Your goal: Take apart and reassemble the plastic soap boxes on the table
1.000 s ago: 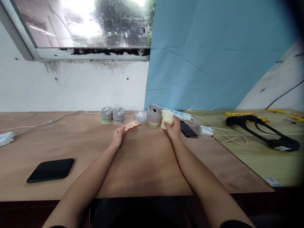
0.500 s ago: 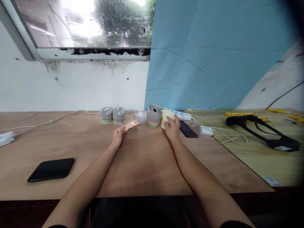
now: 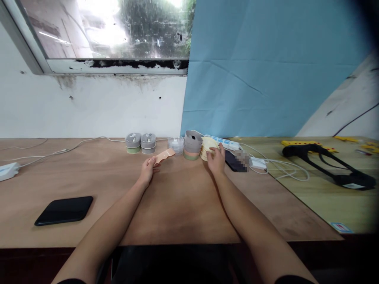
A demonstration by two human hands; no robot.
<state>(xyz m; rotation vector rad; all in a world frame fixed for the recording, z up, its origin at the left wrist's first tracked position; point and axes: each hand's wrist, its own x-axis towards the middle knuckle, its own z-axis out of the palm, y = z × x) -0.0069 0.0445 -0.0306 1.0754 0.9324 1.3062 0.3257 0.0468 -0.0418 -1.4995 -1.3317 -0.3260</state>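
My left hand (image 3: 147,171) is closed on the near end of a thin peach-coloured piece with a wavy edge (image 3: 165,156), held tilted above the table. My right hand (image 3: 217,159) is at a stack of cream-yellow pieces (image 3: 206,148), fingers apart at its right side; whether they press on it is hard to see. Left of that stack stand nested cups in grey, peach and green (image 3: 192,145). Clear round pieces (image 3: 175,145) are piled beyond the peach piece. Two small lidded containers, one grey and green (image 3: 133,142), one all grey (image 3: 148,143), stand farther left.
A black phone-like slab (image 3: 64,210) lies at the front left of the table. Right of my right hand are a dark phone (image 3: 233,159), a white power strip (image 3: 226,142) and a white adapter (image 3: 258,163) with cables. A black strap-like frame (image 3: 328,165) lies far right.
My left hand has turned the peach piece slightly, so more of its broad face shows. My right hand's fingers have shifted slightly at the cream-yellow stack.
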